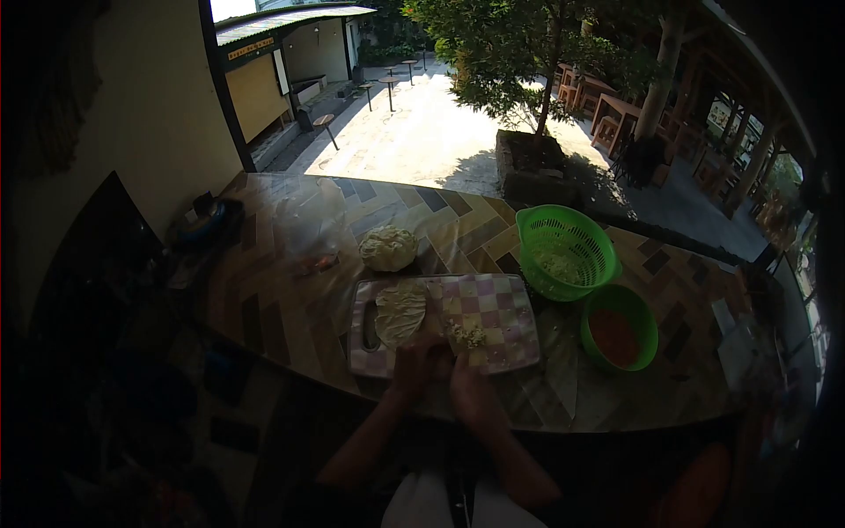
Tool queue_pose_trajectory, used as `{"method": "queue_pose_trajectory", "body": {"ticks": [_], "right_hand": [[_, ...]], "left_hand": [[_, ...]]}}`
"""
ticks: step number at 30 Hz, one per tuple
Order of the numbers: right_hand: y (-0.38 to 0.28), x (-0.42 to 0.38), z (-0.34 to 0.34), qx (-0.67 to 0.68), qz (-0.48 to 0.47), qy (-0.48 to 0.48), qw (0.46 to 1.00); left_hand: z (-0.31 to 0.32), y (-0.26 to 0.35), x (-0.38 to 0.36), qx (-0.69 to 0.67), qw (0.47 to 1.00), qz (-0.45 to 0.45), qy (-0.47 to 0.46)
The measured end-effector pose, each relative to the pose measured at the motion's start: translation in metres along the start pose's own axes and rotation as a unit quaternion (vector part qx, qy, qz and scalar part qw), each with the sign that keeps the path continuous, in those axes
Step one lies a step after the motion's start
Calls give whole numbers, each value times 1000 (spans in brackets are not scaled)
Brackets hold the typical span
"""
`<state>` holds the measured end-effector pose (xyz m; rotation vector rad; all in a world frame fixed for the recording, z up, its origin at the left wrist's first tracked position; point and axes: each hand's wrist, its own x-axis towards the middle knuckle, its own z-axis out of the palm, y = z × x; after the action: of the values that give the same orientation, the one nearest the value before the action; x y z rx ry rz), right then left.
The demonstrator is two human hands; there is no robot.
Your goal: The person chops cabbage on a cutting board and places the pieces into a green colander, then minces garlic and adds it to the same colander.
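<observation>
A purple-and-white checked cutting board [515, 321] lies on the table in front of me. On its left half rests a pale cabbage leaf [400, 310]. My left hand [417, 363] is closed at the leaf's lower edge, fingers curled and in shadow. Close beside it, my right hand [470, 380] is closed in a fist; what it grips is too dark to make out. Small chopped cabbage bits [467, 334] lie just beyond the right hand. Behind the board stands a larger cabbage head [388, 248].
A green colander [532, 231] with shredded pieces inside stands right of the board. Touching distance from it is a green bowl [650, 330] with orange contents [613, 337]. Clear plastic [308, 216] lies at the back left of the tiled table [282, 308]. Beyond are a tree and stools.
</observation>
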<state>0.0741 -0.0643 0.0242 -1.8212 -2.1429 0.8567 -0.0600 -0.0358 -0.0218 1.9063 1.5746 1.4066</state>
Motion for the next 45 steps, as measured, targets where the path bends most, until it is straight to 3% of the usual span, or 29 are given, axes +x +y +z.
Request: {"method": "queue_pose_trajectory", "body": {"ticks": [4,9,12,15,18,26,29,32,35,41,45], "right_hand": [[4,26,-6,9,7,-11,1000],[22,25,-34,33,-78,-44,995],[24,19,-33,33,-55,-48,997],[14,6,-29,27,-35,-57,997],[15,-2,-10,47,-17,-25,998],[-10,7,1,43,33,6,999],[-6,31,1,3,7,6,1000],[24,41,-4,-46,-108,-15,993],[18,20,-20,32,-55,-28,998],[0,-8,-2,0,21,-21,1000],[-5,2,-3,-1,-7,-13,1000]], "left_hand": [[-5,14,6,-56,996,-64,5],[-5,2,12,-56,992,-107,-33],[0,-4,18,77,997,-15,1],[-3,-16,20,102,985,141,-3],[-2,-10,12,80,996,40,-14],[-8,-5,13,72,996,47,-35],[-9,-4,11,92,993,62,-38],[-10,-2,11,93,993,63,-34],[-15,0,11,83,994,42,-48],[-10,-1,10,37,998,-35,-41],[-10,-2,9,33,997,-60,-38]]}}
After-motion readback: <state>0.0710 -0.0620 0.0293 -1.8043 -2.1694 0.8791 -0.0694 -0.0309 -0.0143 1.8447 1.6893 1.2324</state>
